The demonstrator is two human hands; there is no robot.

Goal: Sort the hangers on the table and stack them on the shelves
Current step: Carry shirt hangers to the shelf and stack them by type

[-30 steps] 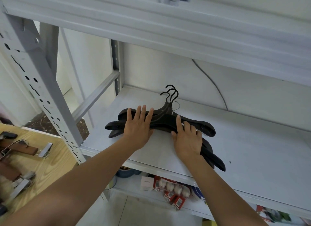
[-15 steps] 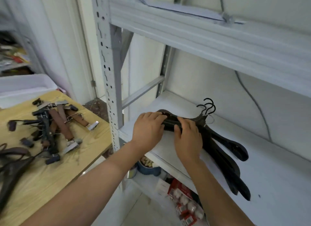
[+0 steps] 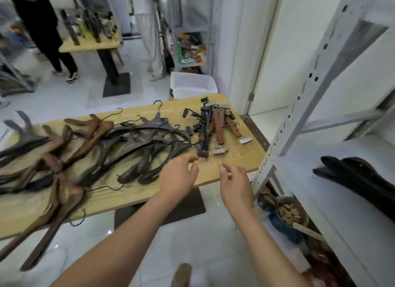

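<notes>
Both hands were out in front over the near right corner of the wooden table (image 3: 245, 156), and both were empty. The left hand (image 3: 178, 175) was held loose, fingers spread and slightly bent, with the fingertips pointing toward the hangers. The right hand (image 3: 236, 184) was likewise slack, with thumb and fingers apart and nothing between them. It was just beside the left, nearer the table's right edge.

Hangers on the table lay in three rough groups:
- The dark coat hangers (image 3: 149, 137) were heaped at the middle, with their lower ends just left of the left hand.
- The brown wooden hangers (image 3: 70, 192) lay at the far left, well apart from both hands, and some overhung the near edge.
- The clip hangers (image 3: 218, 128), brown bars with metal clamps, were piled at the right end just beyond both hands. The left fingertips were close to the nearest clip. The frame was blurred, so I could not tell whether they touched it.

A stack of black hangers (image 3: 359, 179) lay on the white shelf (image 3: 303, 179) to the right of the right hand, apart from it. The perforated shelf post (image 3: 299, 107) stood between that stack and the table.

A white bin (image 3: 192, 84) sat on the floor behind the table. Further back was a second table (image 3: 89, 43), with a person in black (image 3: 42, 19) standing beside it.
</notes>
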